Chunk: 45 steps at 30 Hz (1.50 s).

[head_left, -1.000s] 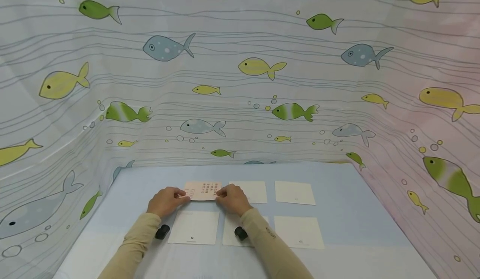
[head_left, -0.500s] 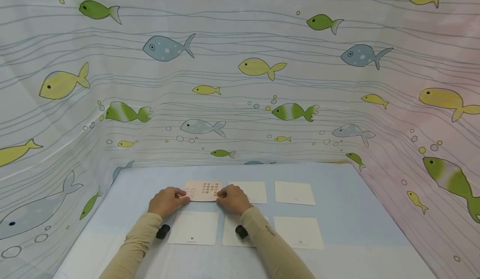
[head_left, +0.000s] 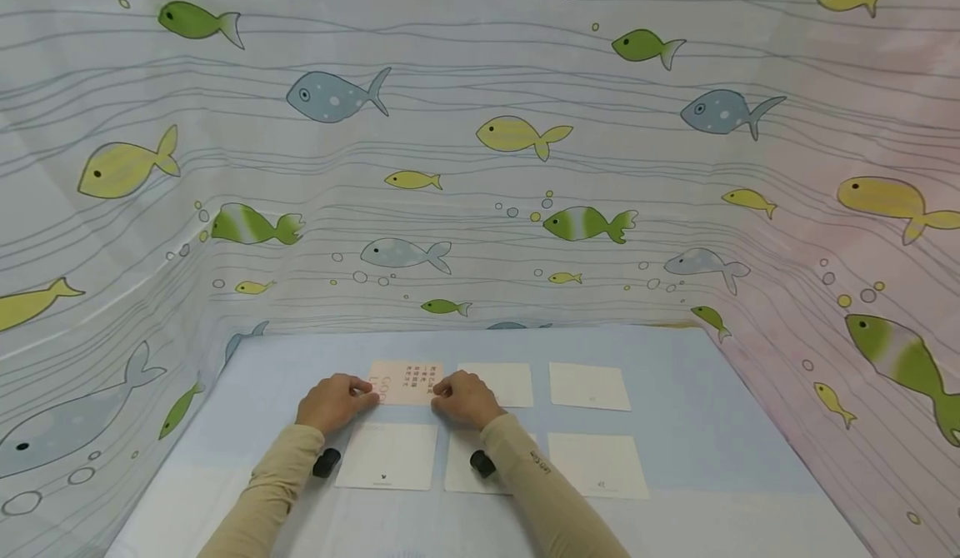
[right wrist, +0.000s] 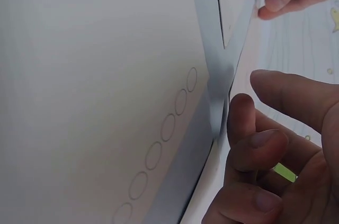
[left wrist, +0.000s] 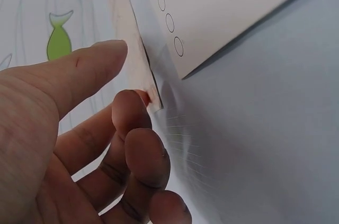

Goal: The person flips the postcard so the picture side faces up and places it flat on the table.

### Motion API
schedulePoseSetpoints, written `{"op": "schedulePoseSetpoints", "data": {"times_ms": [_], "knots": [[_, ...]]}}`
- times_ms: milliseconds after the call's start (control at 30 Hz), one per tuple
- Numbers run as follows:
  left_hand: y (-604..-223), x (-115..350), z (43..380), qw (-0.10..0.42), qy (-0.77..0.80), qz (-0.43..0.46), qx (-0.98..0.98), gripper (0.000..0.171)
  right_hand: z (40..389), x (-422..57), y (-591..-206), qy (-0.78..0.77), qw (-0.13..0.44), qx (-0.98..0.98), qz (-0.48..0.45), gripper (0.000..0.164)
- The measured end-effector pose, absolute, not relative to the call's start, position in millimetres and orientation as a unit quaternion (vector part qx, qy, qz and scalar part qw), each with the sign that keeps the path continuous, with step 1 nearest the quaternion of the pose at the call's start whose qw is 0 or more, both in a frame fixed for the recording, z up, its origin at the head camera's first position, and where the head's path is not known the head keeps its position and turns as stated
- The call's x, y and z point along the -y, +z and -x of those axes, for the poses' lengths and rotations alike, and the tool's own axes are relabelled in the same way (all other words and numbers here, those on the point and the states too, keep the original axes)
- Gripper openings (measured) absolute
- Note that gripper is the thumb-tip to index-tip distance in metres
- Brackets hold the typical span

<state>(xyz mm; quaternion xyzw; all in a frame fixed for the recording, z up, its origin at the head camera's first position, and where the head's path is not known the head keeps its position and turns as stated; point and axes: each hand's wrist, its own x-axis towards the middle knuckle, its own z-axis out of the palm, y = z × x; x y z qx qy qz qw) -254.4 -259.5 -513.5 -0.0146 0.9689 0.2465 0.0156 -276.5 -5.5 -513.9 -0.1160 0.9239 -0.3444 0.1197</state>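
Observation:
A pink postcard (head_left: 401, 385) with red lettering lies at the back left of the table, its front edge down near the surface. My left hand (head_left: 337, 400) is at its left side. In the left wrist view, the thumb (left wrist: 108, 57) is apart from the fingers, and the index fingertip touches the card's corner. My right hand (head_left: 468, 398) is at the card's right side, partly over a neighbouring white postcard (head_left: 513, 383). The right wrist view shows that hand's thumb (right wrist: 270, 83) apart from its loosely curled fingers.
More white postcards lie in two rows: one at the back right (head_left: 590, 386), then front left (head_left: 386, 455), front middle (head_left: 461, 466) partly under my right forearm, and front right (head_left: 600, 465). A fish-patterned curtain (head_left: 480, 166) surrounds the table on three sides.
The pink postcard's front edge has come down, and the dark line under it is gone. Both hands have stayed nearly in place at its sides.

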Motion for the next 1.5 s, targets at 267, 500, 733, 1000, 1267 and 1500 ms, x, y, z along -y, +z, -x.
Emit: {"op": "schedulePoseSetpoints", "data": {"times_ms": [267, 500, 733, 1000, 1267, 1500], "knots": [[-515.6, 259.7, 253.6, 0.022, 0.249, 0.018, -0.968, 0.037, 274.1, 4.3, -516.5, -0.346, 0.13, -0.922, 0.117, 0.029], [-517.9, 260.6, 253.4, 0.028, 0.249, 0.015, -0.968, 0.037, 273.5, 1.9, -518.0, -0.351, 0.135, -0.917, 0.131, 0.034], [-519.5, 263.7, 251.1, 0.03, 0.253, 0.013, -0.967, 0.038, 269.7, -0.7, -513.7, -0.357, 0.133, -0.914, 0.141, 0.037], [-513.9, 268.5, 242.1, 0.018, 0.259, -0.002, -0.966, 0.039, 261.6, -1.8, -504.2, -0.354, 0.127, -0.913, 0.162, 0.038], [-496.9, 266.1, 229.9, 0.032, 0.243, -0.035, -0.969, 0.041, 250.6, -4.6, -498.0, -0.351, 0.125, -0.911, 0.18, 0.04], [-494.1, 271.1, 213.3, 0.057, 0.25, -0.052, -0.965, 0.054, 241.8, -4.7, -500.7, -0.303, 0.113, -0.925, 0.198, 0.053]]}}
